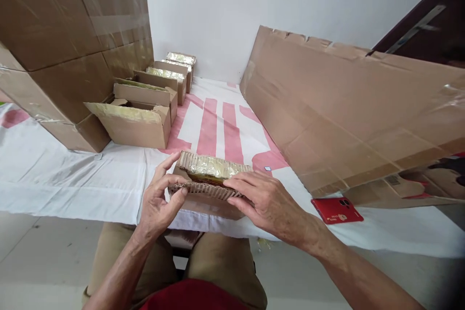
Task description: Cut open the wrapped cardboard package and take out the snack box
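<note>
A small cardboard box (212,206) sits at the table's front edge before me, its top partly open. Its far flap is lined with corrugated card and shiny yellowish tape; the near flap shows bare corrugation. My left hand (162,196) grips the left end of the near flap between thumb and fingers, with the forefinger reaching up along the box's far left corner. On the right side, my right hand (267,203) pinches the near flap, fingers over the opening and thumb on the front. The box's contents are mostly hidden.
Several similar boxes (140,126) stand in a row at the left, beside stacked large cartons (72,48). A big cardboard panel (348,111) leans along the right. A red phone (337,209) lies near the front edge of the cloth-covered table (72,179).
</note>
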Demonstrator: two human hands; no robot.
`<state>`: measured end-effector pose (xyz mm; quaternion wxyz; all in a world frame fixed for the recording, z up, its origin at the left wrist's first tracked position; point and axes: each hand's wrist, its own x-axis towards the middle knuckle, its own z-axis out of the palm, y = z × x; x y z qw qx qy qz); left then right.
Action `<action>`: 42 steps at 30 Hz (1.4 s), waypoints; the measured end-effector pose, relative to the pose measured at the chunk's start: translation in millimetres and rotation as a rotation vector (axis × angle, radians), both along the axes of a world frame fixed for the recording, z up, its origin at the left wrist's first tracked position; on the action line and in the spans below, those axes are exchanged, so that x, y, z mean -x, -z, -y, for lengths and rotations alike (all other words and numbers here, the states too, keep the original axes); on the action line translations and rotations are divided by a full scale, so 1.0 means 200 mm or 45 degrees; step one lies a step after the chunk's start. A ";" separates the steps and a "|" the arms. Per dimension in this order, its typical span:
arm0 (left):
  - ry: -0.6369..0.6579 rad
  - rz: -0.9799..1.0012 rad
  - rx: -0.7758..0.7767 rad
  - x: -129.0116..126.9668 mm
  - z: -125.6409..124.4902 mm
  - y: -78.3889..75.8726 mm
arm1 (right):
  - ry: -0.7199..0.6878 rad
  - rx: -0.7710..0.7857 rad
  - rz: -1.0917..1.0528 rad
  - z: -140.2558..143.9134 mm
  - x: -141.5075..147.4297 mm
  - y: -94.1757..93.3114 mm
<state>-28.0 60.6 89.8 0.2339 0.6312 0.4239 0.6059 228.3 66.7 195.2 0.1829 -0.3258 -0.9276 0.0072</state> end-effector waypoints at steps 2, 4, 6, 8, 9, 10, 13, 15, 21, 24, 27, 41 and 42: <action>0.014 -0.082 -0.064 0.02 0.02 -0.01 | 0.024 0.037 0.001 0.05 -0.04 0.02; 0.030 -0.193 -0.117 0.05 0.06 -0.01 | -0.010 0.078 0.011 0.10 -0.07 0.02; 0.052 -0.323 -0.150 0.07 0.10 -0.02 | -0.065 0.155 0.005 0.14 -0.08 0.00; 0.065 -0.453 -0.167 0.10 0.15 -0.01 | -0.079 0.283 -0.033 0.16 -0.08 -0.02; 0.061 -0.510 -0.174 0.11 0.17 -0.01 | -0.059 0.345 -0.048 0.16 -0.08 -0.03; 0.054 -0.561 -0.178 0.12 0.19 0.00 | -0.031 0.392 -0.054 0.15 -0.07 -0.03; 0.039 -0.667 -0.206 0.14 0.21 0.01 | 0.020 0.446 0.000 0.10 -0.05 0.00; 0.044 -0.706 -0.241 0.14 0.21 0.01 | 0.005 0.413 0.060 0.05 -0.03 0.03; 0.055 -0.729 -0.331 0.13 0.18 0.02 | 0.052 0.087 0.235 -0.03 0.02 0.16; 0.083 -0.743 -0.355 0.11 0.18 0.03 | 0.219 -0.078 0.268 -0.07 0.02 0.21; 0.088 -0.713 -0.356 0.10 0.18 0.06 | 0.267 -0.033 0.332 -0.13 0.04 0.22; -0.073 -0.484 -0.220 0.04 0.22 0.15 | 0.213 0.225 0.039 -0.29 0.11 0.10; -0.078 -0.470 -0.223 0.04 0.22 0.15 | 0.206 0.227 -0.100 -0.28 0.08 0.06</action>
